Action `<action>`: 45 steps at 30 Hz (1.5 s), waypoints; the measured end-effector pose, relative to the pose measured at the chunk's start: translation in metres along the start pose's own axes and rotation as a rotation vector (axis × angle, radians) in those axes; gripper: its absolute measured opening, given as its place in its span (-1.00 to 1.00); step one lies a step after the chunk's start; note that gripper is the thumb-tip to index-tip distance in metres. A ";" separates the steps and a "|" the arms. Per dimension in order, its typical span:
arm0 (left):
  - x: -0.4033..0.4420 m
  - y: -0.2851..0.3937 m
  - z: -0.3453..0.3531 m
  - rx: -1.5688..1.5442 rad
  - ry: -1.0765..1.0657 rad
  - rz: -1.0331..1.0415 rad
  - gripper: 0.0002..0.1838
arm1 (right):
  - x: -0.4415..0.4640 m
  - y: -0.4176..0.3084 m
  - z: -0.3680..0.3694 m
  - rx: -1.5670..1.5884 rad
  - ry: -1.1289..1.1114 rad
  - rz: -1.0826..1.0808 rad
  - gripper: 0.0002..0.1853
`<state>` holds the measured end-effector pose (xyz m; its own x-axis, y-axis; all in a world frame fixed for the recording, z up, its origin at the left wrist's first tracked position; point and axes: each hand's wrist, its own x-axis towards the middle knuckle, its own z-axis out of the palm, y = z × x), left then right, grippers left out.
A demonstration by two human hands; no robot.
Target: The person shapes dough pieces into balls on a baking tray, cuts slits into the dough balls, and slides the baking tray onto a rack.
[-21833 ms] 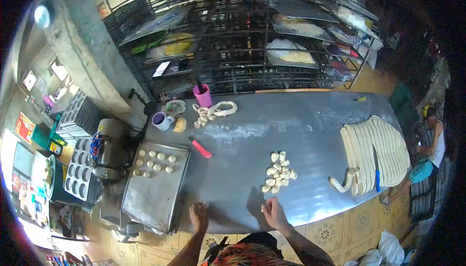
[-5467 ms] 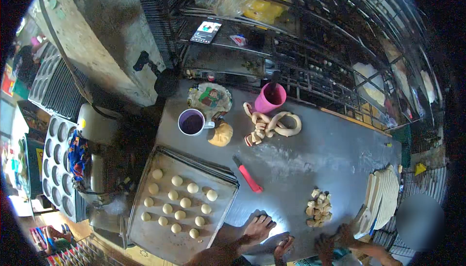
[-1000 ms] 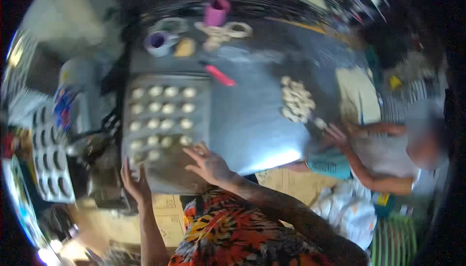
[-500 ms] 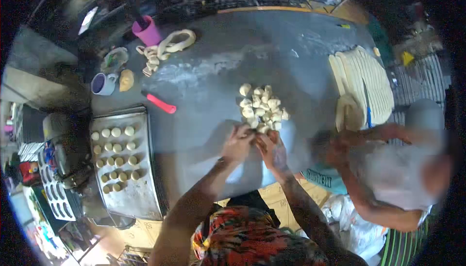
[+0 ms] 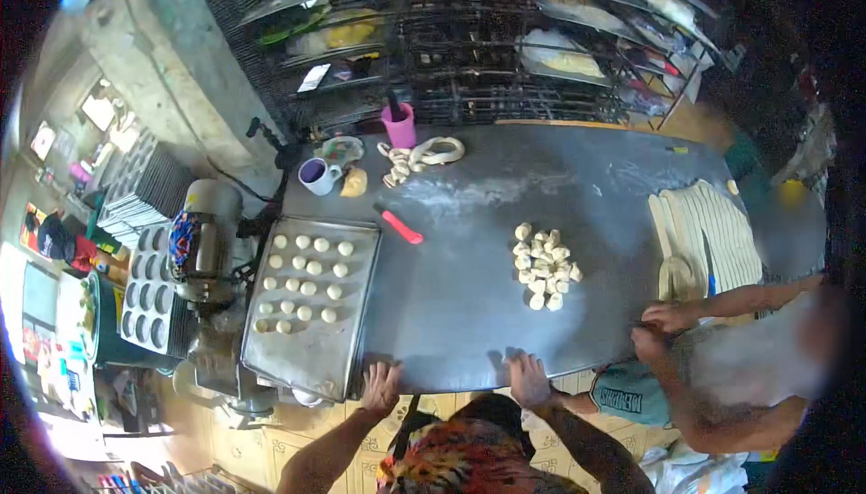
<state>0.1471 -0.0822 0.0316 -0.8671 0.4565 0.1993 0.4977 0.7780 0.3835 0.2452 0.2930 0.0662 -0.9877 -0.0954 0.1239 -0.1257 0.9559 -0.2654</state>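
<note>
Tray: the grey rectangular metal tray [image 5: 307, 350] covers the near-left corner of the bench [image 5: 451, 313], beside the left hand, seemingly for easy reach.
Balls: smooth round cream dough balls [image 5: 315, 267] stand on it in rows, apart, probably to prevent sticking.
Mug: the white mug with a purple inside [image 5: 317, 176] stands toward the far-left corner, apparently out of the way.
Left grip: the left hand [image 5: 382, 386] lies at the near edge, right of the tray; I cannot tell whether the fingers are spread or pressed together, or cover anything.
Pink-handled tool: the slim tool with a bright pink handle [image 5: 403, 228] lies right of the tray's far end.
Right grip: the right hand [image 5: 529, 378] reaches over the near edge, fingers forward; anything beneath is hidden.
Pile: cut, uneven cream dough pieces [image 5: 546, 264] sit beyond the right hand, likely gathered within reach.
Striped sheet: the pale dough sheet in long strips [image 5: 722, 232] lies by the right edge.
</note>
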 end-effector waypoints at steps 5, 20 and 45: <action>0.100 -0.021 0.003 -0.071 -0.080 -0.140 -0.48 | 0.106 0.001 0.041 0.058 0.203 0.108 -0.58; 0.122 -0.024 0.088 -0.136 -0.001 -0.070 -0.73 | 0.160 0.019 0.073 0.381 0.268 0.104 -0.74; 0.149 -0.034 0.114 -0.463 -0.315 -0.291 -0.73 | 0.230 0.014 0.066 0.372 0.271 0.027 -0.84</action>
<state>0.0031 0.0085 -0.0543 -0.8833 0.4139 -0.2203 0.1205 0.6544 0.7465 0.0103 0.2663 0.0280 -0.9371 0.0515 0.3451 -0.1744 0.7875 -0.5911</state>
